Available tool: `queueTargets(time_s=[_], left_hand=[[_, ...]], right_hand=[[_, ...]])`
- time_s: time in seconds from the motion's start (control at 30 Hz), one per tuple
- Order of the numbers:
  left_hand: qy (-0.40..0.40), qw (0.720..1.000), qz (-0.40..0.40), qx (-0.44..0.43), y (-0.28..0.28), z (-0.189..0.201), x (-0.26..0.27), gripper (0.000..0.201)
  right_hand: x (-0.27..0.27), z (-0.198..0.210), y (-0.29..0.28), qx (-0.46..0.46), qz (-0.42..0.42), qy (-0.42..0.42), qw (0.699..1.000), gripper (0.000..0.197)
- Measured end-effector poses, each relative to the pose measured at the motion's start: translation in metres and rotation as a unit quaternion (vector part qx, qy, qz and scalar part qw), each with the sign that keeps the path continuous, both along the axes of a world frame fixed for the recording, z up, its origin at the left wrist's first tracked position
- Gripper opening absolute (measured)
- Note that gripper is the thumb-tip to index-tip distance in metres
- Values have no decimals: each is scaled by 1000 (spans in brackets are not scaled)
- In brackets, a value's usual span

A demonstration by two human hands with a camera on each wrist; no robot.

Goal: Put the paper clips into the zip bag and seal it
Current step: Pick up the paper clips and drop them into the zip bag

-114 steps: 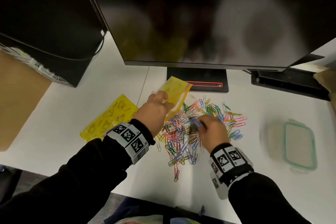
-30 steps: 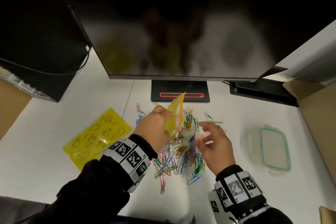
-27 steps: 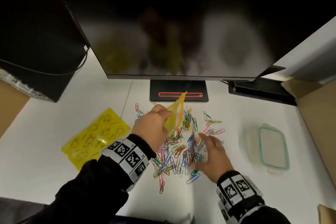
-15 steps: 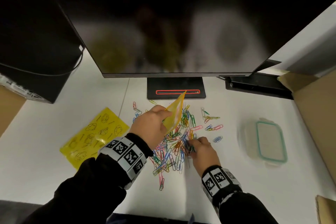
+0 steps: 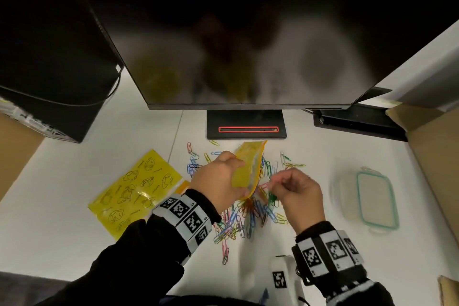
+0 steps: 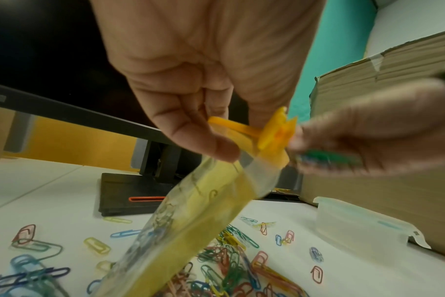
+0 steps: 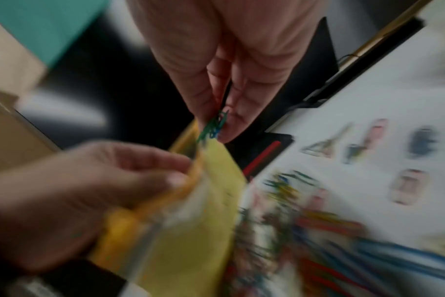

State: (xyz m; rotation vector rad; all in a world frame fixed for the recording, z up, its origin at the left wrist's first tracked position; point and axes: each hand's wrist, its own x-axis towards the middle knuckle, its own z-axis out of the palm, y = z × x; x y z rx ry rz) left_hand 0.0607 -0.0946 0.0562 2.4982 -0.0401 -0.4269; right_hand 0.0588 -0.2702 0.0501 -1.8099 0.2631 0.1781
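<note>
Zip bag is tilted, long axis running 1 to 7 o'clock in the head view, open mouth at the low near end, lifted over the paper clips scattered on the white desk. Left hand pinches the bag's mouth edge. Right hand pinches a few green clips right at the mouth. Second yellow bag lies flat at 9 o'clock, lidded plastic box at 3, monitor at 12.
</note>
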Motion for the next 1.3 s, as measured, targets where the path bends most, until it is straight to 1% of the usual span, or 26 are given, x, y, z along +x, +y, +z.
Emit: queueTargets(time_s=[0.03,0.07,0.13,0.23,0.3,0.4,0.43,0.47,0.5,0.53,0.57,0.6,0.63,0.67,0.7,0.73,0.77,0.83,0.9,0.97,1.03,1.1,1.2,1.3], left_hand=[[2,1000,-1,2,-2,0,0,67],[4,1000,-1,2,-3,0,1,69],[6,1000,2,-7,-5,0,2,73],[-6,1000,6,-18,-7,2,2,72],[-11,999,15,-27,-7,2,1,73],[-15,999,19,-28,-3,3,-1,67],[-17,999,17,-25,-1,4,0,63],[-23,999,17,-21,1,6,0,60],[-31,999,18,-18,2,7,1,58],[-39,999,22,-18,4,8,2,56],[-47,998,26,-18,6,9,3,55],[-55,998,30,-18,7,9,3,54],[-62,997,35,-18,8,9,4,54],[-68,997,40,-18,10,9,4,53],[-73,996,44,-18,11,9,4,52],[-77,996,48,-19,13,9,5,51],[-79,995,51,-21,14,9,5,50],[-80,995,51,-24,15,11,6,49],[-83,995,47,-18,16,12,7,48],[-83,996,42,-11,16,13,8,48],[-79,996,39,-8,16,13,9,48],[-76,996,37,-5,16,13,9,48],[-68,997,33,-10,16,11,9,48],[-58,998,30,-20,14,11,9,42]], right_hand=[[4,11,6,21,10,-20,1000,22],[8,18,13,21,23,-35,999,25],[14,20,27,-7,47,-41,998,32],[17,14,40,-61,63,-31,996,26],[16,11,39,-72,52,-46,995,19],[22,4,20,-47,-16,-57,997,17],[24,-1,9,-62,-32,-43,997,17],[25,-8,-3,-104,-31,-21,994,17],[25,-15,-14,-167,-5,11,986,15],[22,-24,-24,-232,38,58,970,20],[16,-33,-29,-281,91,108,949,35],[9,-42,-31,-314,149,141,927,54],[1,-49,-31,-337,202,151,907,71],[-6,-55,-27,-360,247,142,888,84],[-11,-61,-22,-380,279,123,873,90],[-14,-66,-16,-400,296,104,861,93],[-15,-70,-11,-415,301,89,854,93],[-14,-75,0,-434,293,60,850,81],[-11,-78,8,-435,286,33,853,63],[-8,-77,12,-415,284,22,864,53],[-4,-75,14,-415,287,15,863,46],[-1,-75,15,-418,291,9,861,41],[0,-77,14,-391,276,7,878,36],[3,-79,9,-370,254,11,894,36]])
